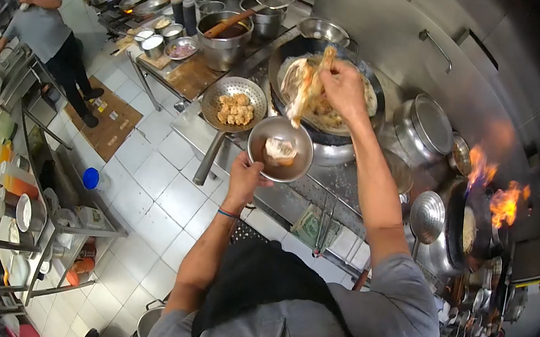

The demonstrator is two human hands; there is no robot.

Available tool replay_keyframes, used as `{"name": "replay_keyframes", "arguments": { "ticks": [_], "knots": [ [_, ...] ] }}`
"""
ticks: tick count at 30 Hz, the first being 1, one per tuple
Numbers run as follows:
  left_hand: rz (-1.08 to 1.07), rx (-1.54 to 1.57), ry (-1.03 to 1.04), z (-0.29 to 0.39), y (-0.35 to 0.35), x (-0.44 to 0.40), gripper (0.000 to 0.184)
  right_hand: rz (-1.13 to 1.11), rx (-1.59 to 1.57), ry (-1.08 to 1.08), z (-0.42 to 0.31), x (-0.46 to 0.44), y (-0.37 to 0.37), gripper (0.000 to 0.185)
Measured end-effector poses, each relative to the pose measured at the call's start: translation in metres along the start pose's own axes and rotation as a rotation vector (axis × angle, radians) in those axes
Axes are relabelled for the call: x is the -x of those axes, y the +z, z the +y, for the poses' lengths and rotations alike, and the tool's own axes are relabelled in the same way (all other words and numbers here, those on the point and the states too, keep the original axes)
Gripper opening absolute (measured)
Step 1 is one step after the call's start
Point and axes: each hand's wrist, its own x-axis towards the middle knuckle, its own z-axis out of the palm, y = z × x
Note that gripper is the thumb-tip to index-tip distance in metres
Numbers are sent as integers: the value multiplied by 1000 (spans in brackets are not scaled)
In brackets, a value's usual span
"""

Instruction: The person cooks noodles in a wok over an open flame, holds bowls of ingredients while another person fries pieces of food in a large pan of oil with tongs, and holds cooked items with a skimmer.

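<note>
My left hand (246, 178) grips the near rim of a small metal bowl (307, 147), its thumb at the edge. A lump of white batter-coated food (280, 149) lies inside that bowl. Above the wok, my right hand (348, 93) pinches a long batter-coated piece of food (302, 101), which hangs down towards the bowl. A yellowish end of it sticks up past my fingers. Behind it, the wok (382, 108) holds foamy oil with pale food in it. Just left of the bowl, a perforated ladle (210, 107) carries golden fried pieces (235, 109).
Flames (504, 203) rise by a second wok (456, 227) at the right. A big pot (224, 53) with a wooden-handled tool stands behind the ladle. Another person (45, 37) stands at the far left by a shelf rack (50, 235). A blue-lidded tub (92, 178) sits on the tiles.
</note>
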Motion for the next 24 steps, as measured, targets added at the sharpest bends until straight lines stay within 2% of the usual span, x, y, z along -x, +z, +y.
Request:
{"name": "replay_keyframes", "arguments": {
  "ticks": [3,6,10,13,16,17,20,21,23,24],
  "knots": [
    [54,28,4,-7,-11,6,24,67,256,23,28,-55,39,23],
    [68,-9,-53,-6,-26,21,19,164,425,-34,50,-82,86,24],
    [109,60,-31,-3,-37,42,22,203,460,-40,88,-93,142,21],
    [175,52,-85,11,-42,55,22,143,558,-62,121,-93,169,19],
    [211,46,-102,12,-56,61,22,-193,835,-214,133,-78,153,18],
    [193,67,-55,18,-56,65,20,-296,957,-162,105,-69,136,20],
    [176,61,-12,28,-55,70,17,-317,1197,-197,95,-62,101,20],
    [173,55,-1,28,-56,70,15,-292,1198,-242,88,-61,84,21],
    [179,58,2,38,-48,76,12,-360,1068,-145,54,-49,44,20],
    [153,36,11,43,-45,79,9,-267,628,-104,38,-30,22,18]
  ]
}}
